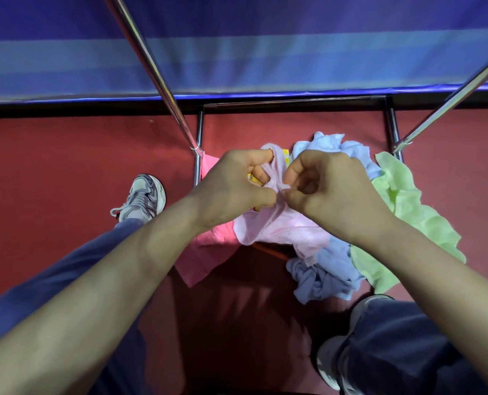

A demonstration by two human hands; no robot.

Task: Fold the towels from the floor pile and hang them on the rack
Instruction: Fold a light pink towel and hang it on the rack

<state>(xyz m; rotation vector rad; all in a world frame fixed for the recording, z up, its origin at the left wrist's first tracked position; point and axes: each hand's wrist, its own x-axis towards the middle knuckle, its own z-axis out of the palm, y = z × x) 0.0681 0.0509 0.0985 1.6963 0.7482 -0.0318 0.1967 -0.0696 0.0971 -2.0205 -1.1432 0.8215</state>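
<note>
Both hands meet low over the floor pile (322,272). The left hand (234,186) and the right hand (334,192) pinch the same bunched edge of the pale pink towel (285,232), with the thumbs almost touching. The left fingers (261,161) and right fingers (295,169) are curled in around the gathered cloth. That roped edge runs between the two hands, pointing away from the person, and its loose tip pokes out just past the fingertips. The rest of the towel sags below the fingers toward the pile; whether its hem rests there I cannot tell. Neither hand is nearer, since both hold one spot. I'd say the next move depends on drawing the fingers apart, left and right along that edge, to find its corners and spread the cloth before any fold. The rack (154,72) stands beyond the fingers, with one rail rising on each side of them
</note>
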